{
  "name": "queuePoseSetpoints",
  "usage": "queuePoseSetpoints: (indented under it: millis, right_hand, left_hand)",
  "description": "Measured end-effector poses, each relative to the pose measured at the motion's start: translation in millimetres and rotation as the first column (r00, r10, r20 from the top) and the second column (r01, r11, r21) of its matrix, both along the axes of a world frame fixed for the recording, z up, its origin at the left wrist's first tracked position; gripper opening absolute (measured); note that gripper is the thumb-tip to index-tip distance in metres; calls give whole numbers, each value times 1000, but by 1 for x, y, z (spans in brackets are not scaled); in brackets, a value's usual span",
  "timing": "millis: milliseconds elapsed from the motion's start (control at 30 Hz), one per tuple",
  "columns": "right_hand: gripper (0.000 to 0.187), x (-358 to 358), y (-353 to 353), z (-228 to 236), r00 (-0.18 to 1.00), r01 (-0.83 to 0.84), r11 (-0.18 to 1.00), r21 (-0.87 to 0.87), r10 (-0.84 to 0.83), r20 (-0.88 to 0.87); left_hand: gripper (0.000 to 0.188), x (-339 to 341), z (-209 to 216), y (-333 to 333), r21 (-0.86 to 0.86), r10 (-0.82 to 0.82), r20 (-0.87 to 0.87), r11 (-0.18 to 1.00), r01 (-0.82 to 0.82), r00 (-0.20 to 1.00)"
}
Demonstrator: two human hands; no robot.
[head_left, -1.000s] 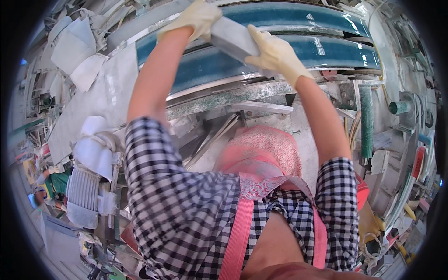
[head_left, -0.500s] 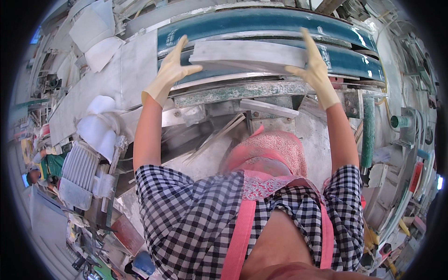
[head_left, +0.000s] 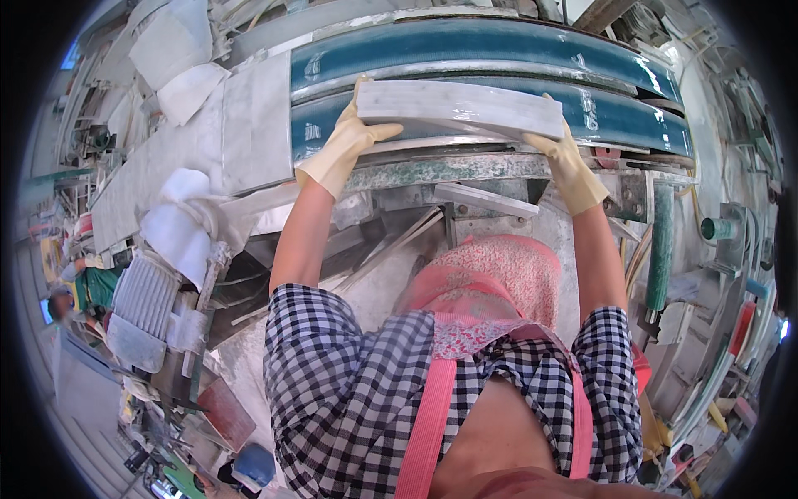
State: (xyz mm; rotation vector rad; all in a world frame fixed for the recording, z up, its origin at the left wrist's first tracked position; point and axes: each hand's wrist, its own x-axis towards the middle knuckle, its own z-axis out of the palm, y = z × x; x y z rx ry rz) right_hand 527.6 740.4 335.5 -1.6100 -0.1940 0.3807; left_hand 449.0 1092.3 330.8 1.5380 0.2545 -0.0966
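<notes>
A long, pale grey-white slab (head_left: 457, 105), like a thick strip of stone or tile, is held at its two ends above the near blue conveyor belt (head_left: 619, 121). Around its left end closes my left hand (head_left: 351, 137), in a cream rubber glove, thumb at the near side and fingers behind. My right hand (head_left: 568, 158), gloved alike, grips the right end, its thumb low on the near face and its fingers mostly hidden behind. Whether the slab's underside touches the belt I cannot tell.
A second blue belt (head_left: 465, 46) runs behind the near one. Left of them lies a flat pale plate (head_left: 256, 125). A narrow white strip (head_left: 486, 200) rests below the worn green frame rail (head_left: 449, 170). At far left a person (head_left: 62, 303) is partly visible.
Both hands, spread apart beside the slab's ends before, have closed in on it. My left hand has moved right, and the slab now sits slightly further right.
</notes>
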Motion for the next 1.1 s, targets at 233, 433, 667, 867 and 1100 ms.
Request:
queuePoseSetpoints:
  millis: [233,433,667,867,1100]
  right_hand:
    - [108,17,-6,-13,1000,10,969,-248,-4,25]
    - [111,12,-8,-26,998,-26,980,-197,38,57]
    - [111,29,-28,-28,935,-45,842,-537,225,275]
    - [107,28,-34,-19,809,134,891,-434,154,567]
    - [78,16,-61,-11,904,-24,965,-260,132,407]
  left_hand:
    - [86,19,-6,25,534,-250,-124,799,277,960]
    - [91,14,-17,32,633,-216,-103,739,232,971]
    - [81,21,-55,32,182,-108,93,979,89,990]
    - [59,25,-49,35,886,-408,162,461,50,898]
    - [98,3,-10,-12,679,-5,-32,733,25,999]
